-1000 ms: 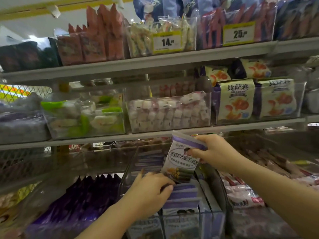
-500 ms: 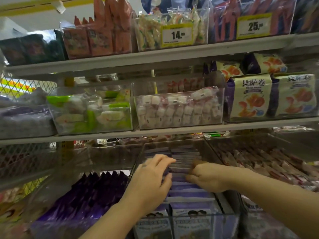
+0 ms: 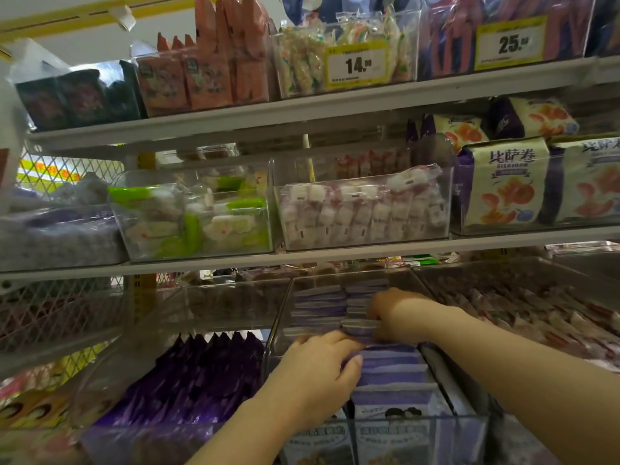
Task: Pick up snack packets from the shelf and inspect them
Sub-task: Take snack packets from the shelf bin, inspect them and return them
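Purple-and-white snack packets [image 3: 392,374] stand in rows inside a clear bin [image 3: 469,421] on the lowest shelf. My left hand [image 3: 318,374] rests on top of the front packets, its fingers laid over their upper edges. Further back in the same bin, my right hand [image 3: 392,313] reaches down with curled fingers and pinches the top edge of one packet [image 3: 359,325] in the row. The right fingertips are hidden among the packets.
A bin of dark purple packets [image 3: 188,380] stands to the left and a bin of red-and-white wrapped snacks [image 3: 536,313] to the right. The shelf edge [image 3: 335,256] overhangs close above, carrying bins of pink-white sweets [image 3: 362,209] and green packs [image 3: 191,219].
My right hand lowered the packet it held up into the bin, then moved deeper along the row. My left hand slid back onto the front packets.
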